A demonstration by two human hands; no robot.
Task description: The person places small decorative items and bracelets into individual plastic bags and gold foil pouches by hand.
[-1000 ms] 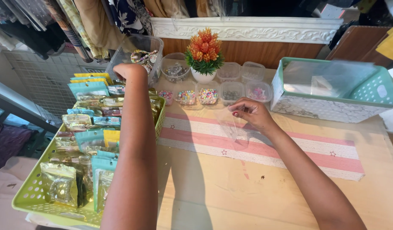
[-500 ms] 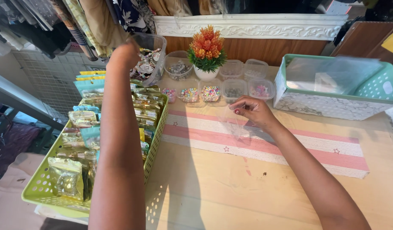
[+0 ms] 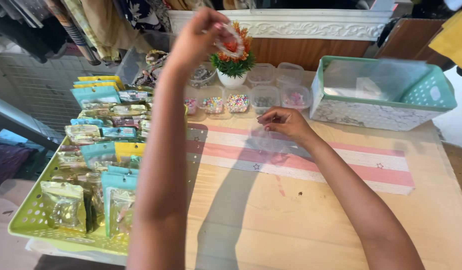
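Above the desk [image 3: 311, 220], the left hand [image 3: 196, 37] is raised, its grip pinching a bracelet [image 3: 231, 42] before the plant [image 3: 233, 62]. Lower, the right hand [image 3: 286, 122] pinches a clear bag [image 3: 266, 142] on the striped mat [image 3: 341, 160].

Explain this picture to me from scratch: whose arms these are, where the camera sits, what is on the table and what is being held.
There is no machine here. The two arms belong to one person, and the camera is worn on that person's head, looking down at a wooden table.

The left hand is raised and pinches a small beaded loop, apparently a bracelet. The right hand is low over a pink and white striped mat and pinches the top of a small clear plastic bag.

On the left sits a green basket filled with small foil and coloured pouches. Along the back stand small clear tubs of beads, a potted plant with orange flowers and a teal basket with clear bags in it. Clothes hang behind.
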